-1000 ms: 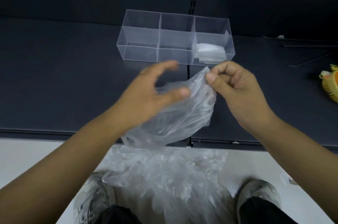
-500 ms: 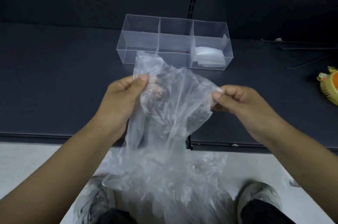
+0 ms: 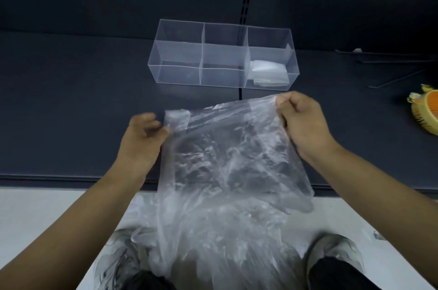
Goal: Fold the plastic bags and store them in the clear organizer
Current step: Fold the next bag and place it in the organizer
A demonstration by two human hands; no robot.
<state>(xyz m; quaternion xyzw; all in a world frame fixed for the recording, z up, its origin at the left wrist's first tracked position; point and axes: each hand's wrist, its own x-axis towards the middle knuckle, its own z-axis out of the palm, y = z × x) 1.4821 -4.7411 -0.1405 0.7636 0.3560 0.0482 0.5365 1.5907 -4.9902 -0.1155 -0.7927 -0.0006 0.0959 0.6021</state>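
A clear plastic bag (image 3: 227, 154) is stretched out wide between my hands, above the front of the dark shelf. My left hand (image 3: 142, 140) pinches its upper left corner. My right hand (image 3: 303, 124) grips its upper right corner. Behind the bag stands the clear organizer (image 3: 180, 52) with three compartments. A folded white bag (image 3: 269, 73) lies in the right compartment; the left and middle ones hold nothing I can see. A heap of crumpled clear bags (image 3: 213, 242) lies on the floor between my shoes.
The dark shelf surface (image 3: 71, 100) runs the full width, with its front edge near my wrists. A yellow and orange object (image 3: 426, 112) sits at the right edge. Thin metal rods (image 3: 391, 57) lie at the back right. My shoes (image 3: 331, 256) stand on the pale floor.
My hands have moved apart and spread the bag from a bunched hanging shape into a flat wide sheet. My right hand rose a little toward the organizer.
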